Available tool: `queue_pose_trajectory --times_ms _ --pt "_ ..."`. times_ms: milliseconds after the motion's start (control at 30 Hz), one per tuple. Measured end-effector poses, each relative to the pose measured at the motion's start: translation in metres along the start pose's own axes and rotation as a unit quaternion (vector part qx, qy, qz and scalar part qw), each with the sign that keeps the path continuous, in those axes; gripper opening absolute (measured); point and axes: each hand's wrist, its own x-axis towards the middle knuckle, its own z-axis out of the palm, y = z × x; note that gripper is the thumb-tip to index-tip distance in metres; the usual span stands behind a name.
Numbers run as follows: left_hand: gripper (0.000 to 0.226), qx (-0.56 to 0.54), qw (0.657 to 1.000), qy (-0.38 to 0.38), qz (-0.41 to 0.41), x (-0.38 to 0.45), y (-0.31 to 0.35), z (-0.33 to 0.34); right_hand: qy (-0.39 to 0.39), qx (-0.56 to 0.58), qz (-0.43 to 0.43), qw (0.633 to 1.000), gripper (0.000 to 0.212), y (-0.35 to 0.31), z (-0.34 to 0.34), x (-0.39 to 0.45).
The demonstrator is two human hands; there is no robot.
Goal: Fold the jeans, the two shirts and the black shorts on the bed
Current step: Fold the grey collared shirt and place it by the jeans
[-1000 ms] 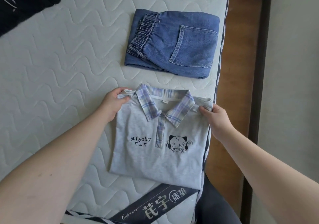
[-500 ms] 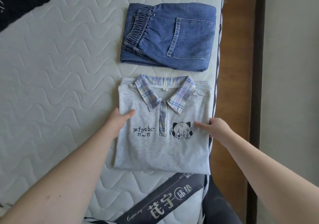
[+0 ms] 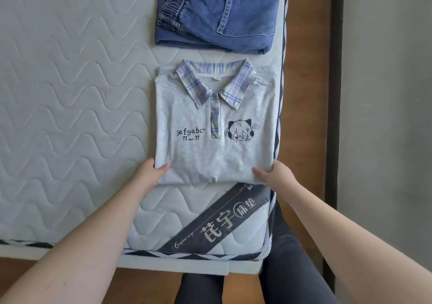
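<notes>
Flanking gray shirt (image 3: pixel 215 149): folded jeans (image 3: pixel 217 11) beyond.

Both hands have slid down the grey polo shirt (image 3: pixel 215 144) from its collar corners to its bottom edge. The left hand (image 3: pixel 149 175) now grips the lower left corner, thumb on top, and the right hand (image 3: pixel 275 172) the lower right corner.

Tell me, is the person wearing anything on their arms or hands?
No. Both forearms are bare, with no sleeves showing. The left hand and the right hand have no gloves, and no rings, watch or bracelets are visible. Lower down, the legs wear dark grey trousers.
</notes>
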Motion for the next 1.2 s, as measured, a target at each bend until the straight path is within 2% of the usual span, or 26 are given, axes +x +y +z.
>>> queue_pose_trajectory --times_ms 167,267,467,567,600,667,733,767,833,900,1033,1200 --pt "0.021 0.023 0.995 0.09 0.026 -0.008 -0.013 -0.001 0.072 0.079 -0.012 0.994 0.038 0.012 0.018 -0.017" --pt "0.025 0.088 0.986 0.132 0.042 -0.01 -0.018 -0.005 0.067 0.104 -0.002 0.992 0.037 0.023 0.029 -0.025" --pt "0.027 0.156 0.972 0.168 0.049 -0.008 -0.036 -0.005 0.106 -0.025 0.058 0.992 0.059 0.034 0.041 -0.031" --pt "0.029 0.222 0.942 0.247 0.05 -0.015 -0.036 -0.001 0.156 -0.101 0.066 0.98 0.056 0.038 0.04 -0.041" --pt "0.033 0.244 0.926 0.278 0.077 -0.018 -0.033 0.002 0.192 -0.114 0.048 0.974 0.051 0.039 0.041 -0.045" --pt "0.04 0.282 0.884 0.315 0.198 -0.019 -0.023 0.011 0.267 -0.119 -0.034 0.956 0.038 0.036 0.046 -0.045" --pt "0.047 0.325 0.842 0.289 0.318 -0.013 -0.009 0.025 0.325 -0.135 -0.164 0.922 0.024 0.027 0.054 -0.037" --pt "0.05 0.341 0.832 0.262 0.351 -0.008 0.0 0.034 0.337 -0.147 -0.219 0.904 0.023 0.017 0.06 -0.031" --pt "0.054 0.355 0.834 0.217 0.363 0.001 0.016 0.057 0.319 -0.176 -0.285 0.887 0.04 -0.009 0.076 -0.013" --pt "0.055 0.35 0.85 0.196 0.34 0.01 0.025 0.08 0.295 -0.197 -0.318 0.879 0.055 -0.039 0.094 0.001" --pt "0.057 0.369 0.848 0.224 0.307 0.02 0.016 0.102 0.261 -0.206 -0.295 0.896 0.062 -0.062 0.123 0.024" --pt "0.062 0.402 0.822 0.243 0.322 0.021 0.006 0.104 0.261 -0.307 -0.304 0.863 0.065 -0.037 0.124 0.037"
